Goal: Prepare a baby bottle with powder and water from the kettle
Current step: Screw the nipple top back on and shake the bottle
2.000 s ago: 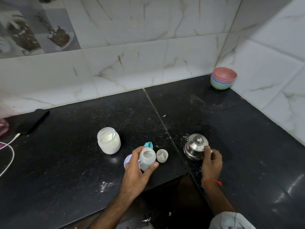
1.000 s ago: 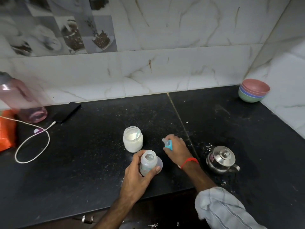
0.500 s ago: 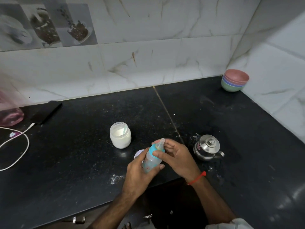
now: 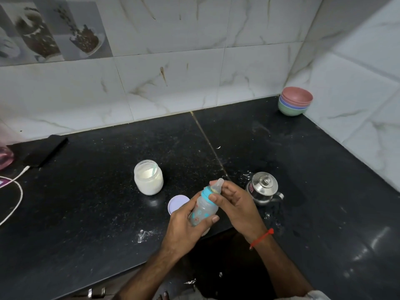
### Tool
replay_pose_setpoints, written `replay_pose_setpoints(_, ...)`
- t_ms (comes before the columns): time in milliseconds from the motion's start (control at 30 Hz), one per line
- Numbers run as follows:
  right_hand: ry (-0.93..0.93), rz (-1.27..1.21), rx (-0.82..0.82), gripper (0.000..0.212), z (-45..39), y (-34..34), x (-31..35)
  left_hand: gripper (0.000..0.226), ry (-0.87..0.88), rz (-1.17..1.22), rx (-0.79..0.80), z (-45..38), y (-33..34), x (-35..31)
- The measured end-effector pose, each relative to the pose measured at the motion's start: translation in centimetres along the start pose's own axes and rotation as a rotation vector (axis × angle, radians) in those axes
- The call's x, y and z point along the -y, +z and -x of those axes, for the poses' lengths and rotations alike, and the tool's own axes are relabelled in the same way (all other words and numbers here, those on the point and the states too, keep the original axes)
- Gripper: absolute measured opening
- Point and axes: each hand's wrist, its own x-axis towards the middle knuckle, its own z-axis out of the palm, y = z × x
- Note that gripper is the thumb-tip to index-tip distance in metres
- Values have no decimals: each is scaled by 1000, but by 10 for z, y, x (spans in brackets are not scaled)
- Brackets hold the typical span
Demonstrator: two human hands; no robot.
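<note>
Both hands are now meeting on the baby bottle [image 4: 203,210], tilted above the counter's [image 4: 86,213] front edge. Your left hand [image 4: 186,226] is gripping its body while your right hand [image 4: 236,204], which was fetching the teal nipple cap [image 4: 213,190] a second ago, is pinching it onto the neck. You're sealing it, I'd say. Nearby, the kettle [image 4: 263,188] and powder jar [image 4: 148,177] are sitting untouched.

Bare forearms, a thin red thread band [image 4: 260,238] on the right wrist, pale striped cloth [image 4: 316,295] at the right elbow
</note>
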Motion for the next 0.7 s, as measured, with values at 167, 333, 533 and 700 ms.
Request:
replay_pose_setpoints(167,-9,114,-7,37,-1,-1,4,62,11,-11,23,-1,1,0)
replay_pose_setpoints(333,-16,107,-25,37,3,7,2,63,21,-18,1,0,1,-1)
replay_pose_setpoints(533,14,5,68,53,7,2,2,65,40,-6,-21,-2,-3,-5)
replay_pose_setpoints(700,32,64,-9,56,6,4,8,70,63,-44,8,0,-1,-3)
